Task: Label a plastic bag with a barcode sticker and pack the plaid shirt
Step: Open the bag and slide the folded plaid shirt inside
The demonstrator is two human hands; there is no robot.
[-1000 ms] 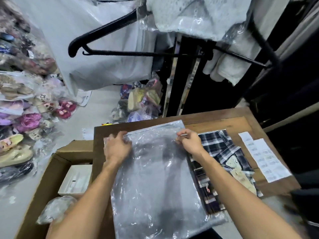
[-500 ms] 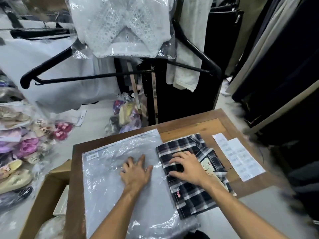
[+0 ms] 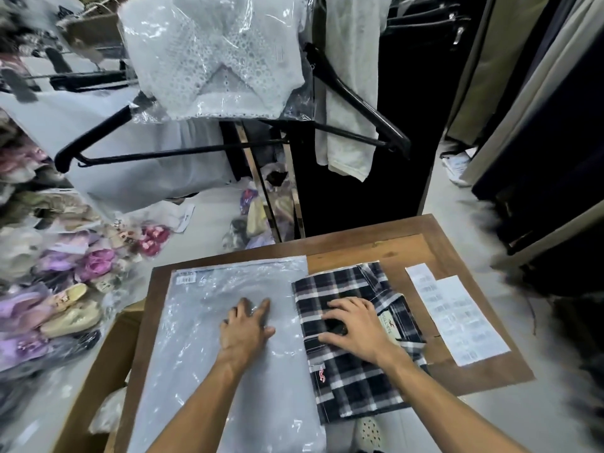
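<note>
I have the left hand [image 3: 245, 328] spread flat, palm down, on the plastic bag [image 3: 228, 371] — gripping nothing, just pinning the slippery film to the bench [image 3: 408, 246] so it lies smooth and stays put. The bag lies lengthwise with its mouth at the far edge, where a small barcode sticker [image 3: 185, 280] already sits at the far left corner, so I judge the labelling done. My right hand [image 3: 354, 326] rests open on the folded plaid shirt [image 3: 353, 371], fingers splayed and slightly curled, pressing the fold down — no real grip on it yet. The shirt lies just beside the bag, its left edge touching the film, handy for sliding in. The sheet of spare labels [image 3: 457, 317] lies apart to the right.
</note>
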